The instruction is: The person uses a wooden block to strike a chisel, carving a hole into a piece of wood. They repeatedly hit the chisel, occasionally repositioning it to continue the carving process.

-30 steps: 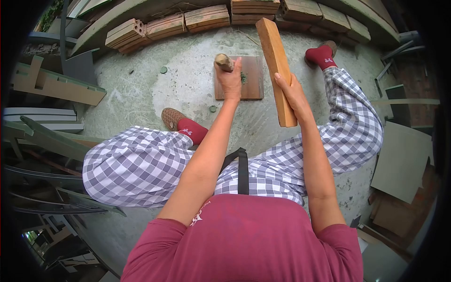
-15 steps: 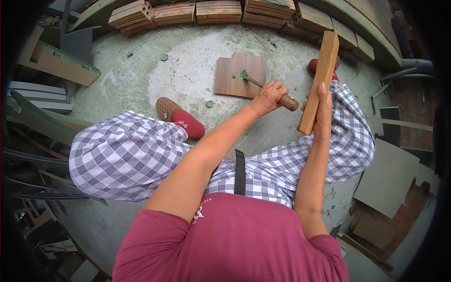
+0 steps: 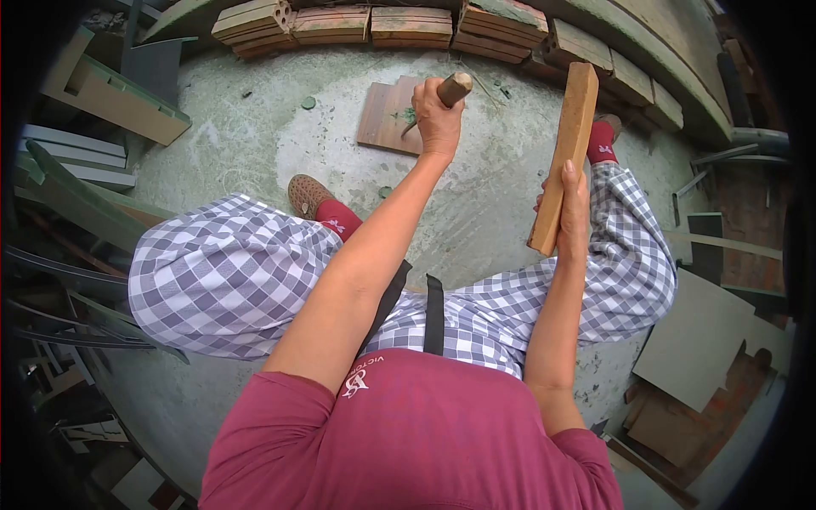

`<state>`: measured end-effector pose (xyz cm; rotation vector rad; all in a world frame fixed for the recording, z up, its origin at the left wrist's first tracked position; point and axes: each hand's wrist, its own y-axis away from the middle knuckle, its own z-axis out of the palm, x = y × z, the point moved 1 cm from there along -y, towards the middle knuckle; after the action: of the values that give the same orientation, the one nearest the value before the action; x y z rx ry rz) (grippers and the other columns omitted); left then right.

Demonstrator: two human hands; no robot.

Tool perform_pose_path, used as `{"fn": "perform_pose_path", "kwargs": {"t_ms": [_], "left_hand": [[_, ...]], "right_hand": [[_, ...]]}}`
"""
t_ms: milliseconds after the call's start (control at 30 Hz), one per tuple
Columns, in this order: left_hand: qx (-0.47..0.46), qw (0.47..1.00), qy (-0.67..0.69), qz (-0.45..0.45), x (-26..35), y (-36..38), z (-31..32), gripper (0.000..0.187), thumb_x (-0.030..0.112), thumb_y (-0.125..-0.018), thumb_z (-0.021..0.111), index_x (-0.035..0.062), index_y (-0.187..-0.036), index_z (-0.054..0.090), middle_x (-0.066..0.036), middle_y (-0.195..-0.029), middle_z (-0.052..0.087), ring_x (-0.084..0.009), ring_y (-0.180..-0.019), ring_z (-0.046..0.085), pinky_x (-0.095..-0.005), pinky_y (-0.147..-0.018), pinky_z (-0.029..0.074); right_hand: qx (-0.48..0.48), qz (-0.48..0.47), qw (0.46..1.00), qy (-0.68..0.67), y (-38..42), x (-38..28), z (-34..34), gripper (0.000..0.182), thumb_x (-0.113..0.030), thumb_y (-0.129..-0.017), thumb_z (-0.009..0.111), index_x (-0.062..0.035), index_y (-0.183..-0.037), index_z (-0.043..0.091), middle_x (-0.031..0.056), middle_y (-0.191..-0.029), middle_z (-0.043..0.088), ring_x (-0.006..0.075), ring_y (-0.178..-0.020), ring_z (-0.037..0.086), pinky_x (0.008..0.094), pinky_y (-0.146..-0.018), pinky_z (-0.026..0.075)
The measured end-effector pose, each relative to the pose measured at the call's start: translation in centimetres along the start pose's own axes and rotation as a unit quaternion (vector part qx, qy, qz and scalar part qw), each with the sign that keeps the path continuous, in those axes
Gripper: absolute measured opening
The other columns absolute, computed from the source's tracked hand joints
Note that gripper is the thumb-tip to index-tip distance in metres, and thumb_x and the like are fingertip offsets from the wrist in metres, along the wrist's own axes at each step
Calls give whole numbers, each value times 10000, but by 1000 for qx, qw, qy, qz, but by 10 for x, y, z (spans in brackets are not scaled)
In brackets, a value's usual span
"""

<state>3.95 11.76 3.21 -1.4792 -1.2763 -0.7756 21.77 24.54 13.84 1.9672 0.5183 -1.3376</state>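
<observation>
My left hand (image 3: pixel 438 127) is closed around the thick wooden handle of a chisel (image 3: pixel 456 87), which stands nearly upright. Its thin metal shank slants down to a brown wood-grain board (image 3: pixel 378 127) on the floor, and the tip is close over scattered green bits (image 3: pixel 408 114) there. My hand covers the board's right part. In my right hand (image 3: pixel 573 208) is a long squared wooden bar (image 3: pixel 568 144), gripped near its lower end and pointing away from me, beside my right knee.
A row of hollow bricks (image 3: pixel 411 27) lines the far side of the concrete floor (image 3: pixel 459 221). Cut panels (image 3: pixel 119 102) and strips crowd the left. A grey sheet (image 3: pixel 697 340) and brown boards lie at the right. My shoe (image 3: pixel 308 195) rests near the board.
My left hand has moved left and away from me, raising the chisel from slanted to nearly upright. The board has shifted leftward. The wooden bar in my right hand stands slightly more upright.
</observation>
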Motion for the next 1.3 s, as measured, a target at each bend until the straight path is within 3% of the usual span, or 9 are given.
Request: {"fn": "perform_pose_path", "kwargs": {"t_ms": [200, 367, 567, 633, 833, 933, 1067, 1167, 1300], "left_hand": [[57, 996, 27, -62, 4, -12, -7, 384, 197, -758, 751, 52, -1000, 489, -112, -952, 526, -273, -895, 538, -388, -811, 431], [82, 991, 107, 30, -24, -74, -25, 402, 260, -766, 779, 57, -977, 502, -53, -854, 556, -169, -773, 516, -306, -752, 448], [62, 984, 168, 13, -63, -131, -63, 443, 312, -738, 806, 42, -944, 522, -16, -815, 548, -144, -747, 496, -285, -736, 445], [31, 999, 32, -27, -72, -126, -71, 481, 344, -726, 807, 39, -979, 535, -23, -827, 550, -152, -753, 497, -297, -736, 444], [19, 993, 50, -105, -85, -97, -63, 495, 350, -725, 792, 25, -1001, 538, -121, -930, 624, -256, -872, 587, -362, -809, 454], [-64, 926, 164, -334, -69, -86, -61, 453, 245, -731, 794, 64, -1015, 492, -74, -832, 573, -194, -639, 566, -348, -526, 469], [-58, 874, 286, -387, -58, -80, -44, 474, 291, -741, 791, 131, -1039, 460, -56, -896, 547, -176, -672, 549, -325, -510, 471], [-34, 961, 237, -140, -55, -90, -25, 441, 278, -741, 803, 110, -990, 481, -14, -860, 552, -112, -708, 556, -272, -574, 484], [-79, 939, 313, -114, -11, -60, 2, 424, 279, -758, 797, 90, -978, 487, 0, -864, 534, -94, -737, 550, -247, -635, 489]], "right_hand": [[2, -54, 996, 67, -13, 22, -9, 608, -577, -846, 558, -28, -1081, 446, 65, -746, 525, 135, -552, 565, 265, -478, 507], [16, -54, 996, 76, -9, 25, -17, 611, -573, -848, 558, -25, -1094, 445, 66, -748, 529, 134, -558, 568, 261, -479, 507], [21, -58, 995, 75, -11, 28, -14, 610, -563, -850, 563, -28, -1119, 448, 58, -758, 522, 126, -565, 563, 253, -469, 491], [9, 10, 997, 71, 0, 11, -6, 642, -516, -858, 570, 5, -1222, 471, 126, -1023, 565, 179, -933, 552, 314, -814, 445], [7, 7, 997, 79, 0, 0, 3, 614, -504, -858, 575, 3, -1192, 483, 113, -984, 576, 169, -895, 555, 304, -785, 445], [0, -6, 997, 76, 2, -3, 6, 632, -514, -848, 582, 6, -1193, 482, 120, -981, 576, 175, -881, 561, 307, -768, 453], [7, -11, 996, 87, 0, 3, 0, 655, -528, -834, 589, 10, -1192, 481, 130, -980, 576, 182, -872, 567, 315, -760, 460], [19, -31, 996, 87, 0, 4, -3, 672, -540, -825, 593, 13, -1191, 480, 135, -980, 575, 187, -865, 571, 321, -755, 464], [21, -10, 997, 71, -1, 6, -4, 673, -540, -829, 590, 13, -1197, 477, 132, -978, 575, 187, -872, 569, 318, -759, 462]]}}
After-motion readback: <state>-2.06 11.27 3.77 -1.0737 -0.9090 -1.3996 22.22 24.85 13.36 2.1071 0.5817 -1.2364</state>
